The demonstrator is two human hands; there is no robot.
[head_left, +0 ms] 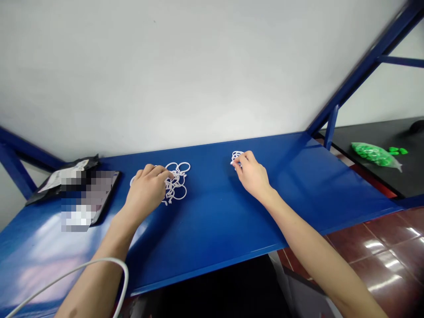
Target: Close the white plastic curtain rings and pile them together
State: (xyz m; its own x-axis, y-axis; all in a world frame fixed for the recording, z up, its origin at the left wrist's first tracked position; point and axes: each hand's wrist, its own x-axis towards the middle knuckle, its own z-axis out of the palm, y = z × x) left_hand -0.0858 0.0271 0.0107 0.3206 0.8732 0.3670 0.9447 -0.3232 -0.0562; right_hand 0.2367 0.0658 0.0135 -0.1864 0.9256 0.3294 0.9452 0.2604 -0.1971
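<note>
A loose pile of white plastic rings [178, 182] lies on the blue metal table [212, 216], left of the middle. My left hand [147, 187] rests on the pile's left side, fingers curled and pinching at the rings. My right hand [252, 173] is farther right, fingers closed on a small bunch of white rings [236, 157] held down near the table top.
A dark tablet [99, 194] and a black pouch [66, 174] lie at the table's left end. A white cable [99, 265] loops over my left forearm. On a black table at the right sits a bag of green pieces [372, 154]. Blue frame struts [361, 73] rise at the right.
</note>
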